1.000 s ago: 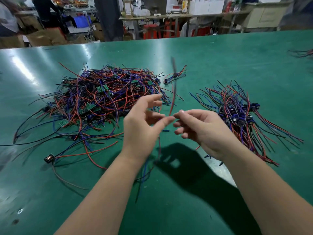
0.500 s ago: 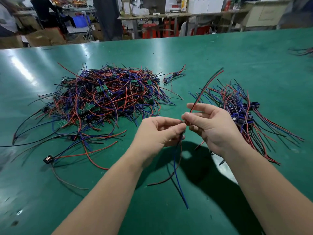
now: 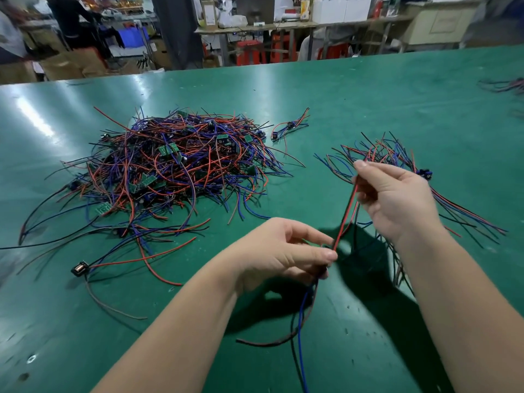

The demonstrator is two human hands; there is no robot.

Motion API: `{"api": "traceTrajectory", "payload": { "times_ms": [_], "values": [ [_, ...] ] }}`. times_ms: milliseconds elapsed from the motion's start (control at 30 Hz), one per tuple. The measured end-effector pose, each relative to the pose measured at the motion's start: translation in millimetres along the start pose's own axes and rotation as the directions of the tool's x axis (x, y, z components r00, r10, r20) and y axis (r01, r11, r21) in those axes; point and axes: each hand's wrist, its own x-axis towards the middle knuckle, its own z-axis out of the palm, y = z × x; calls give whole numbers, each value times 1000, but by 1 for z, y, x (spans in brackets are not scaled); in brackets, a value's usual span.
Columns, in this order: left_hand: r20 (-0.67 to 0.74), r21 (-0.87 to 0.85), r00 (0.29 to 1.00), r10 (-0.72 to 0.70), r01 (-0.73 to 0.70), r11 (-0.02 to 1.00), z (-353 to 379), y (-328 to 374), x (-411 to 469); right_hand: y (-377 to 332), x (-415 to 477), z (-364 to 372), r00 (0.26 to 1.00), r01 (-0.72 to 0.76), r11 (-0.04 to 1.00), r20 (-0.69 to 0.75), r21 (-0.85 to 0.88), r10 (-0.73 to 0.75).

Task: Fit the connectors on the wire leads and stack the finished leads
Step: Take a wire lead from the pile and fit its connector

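Note:
My left hand (image 3: 279, 252) pinches the lower end of a wire lead (image 3: 344, 219), where its connector is hidden under the fingers. Blue and brown wires (image 3: 300, 316) hang from that hand down to the table. My right hand (image 3: 395, 198) pinches the red and black wires of the same lead higher up, so they run taut between both hands. A big tangled heap of loose leads (image 3: 170, 168) with small green boards lies at the left. The stack of finished leads (image 3: 397, 157) lies at the right, partly behind my right hand.
All of it rests on a green table (image 3: 368, 103). A lone lead with a black connector (image 3: 80, 269) lies at the near left. Two small leads (image 3: 289, 127) sit behind the heap. More wires (image 3: 507, 85) show at the far right edge. Benches and people stand beyond the table.
My hands have drawn apart: the right one rose up and to the right along the red and black wires, the left one dropped lower. The wires now stretch between them.

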Motion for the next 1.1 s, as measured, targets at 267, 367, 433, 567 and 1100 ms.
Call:
{"api": "traceTrajectory", "payload": {
  "times_ms": [267, 367, 433, 567, 1100],
  "values": [
    [239, 78, 970, 33, -53, 996, 3, -3, -6, 0, 9, -4, 992, -114, 989, -50, 90, 119],
    [52, -198, 975, 218, -204, 959, -4, 4, -1, 1, 9, -6, 963, -267, 963, 10, -45, 268],
    [-48, -456, 957, 286, -276, 846, -14, 11, -2, 6, 3, -3, 951, -243, 936, 127, -255, 282],
    [-338, -595, 895, 291, -443, 671, -21, 17, 0, 17, -16, 6, 817, -179, 881, 433, -438, 382],
    [-345, 175, 767, 541, -514, 840, -18, 1, 13, 18, -17, 16, 843, -298, 954, 463, -21, 273]
  ]
}}
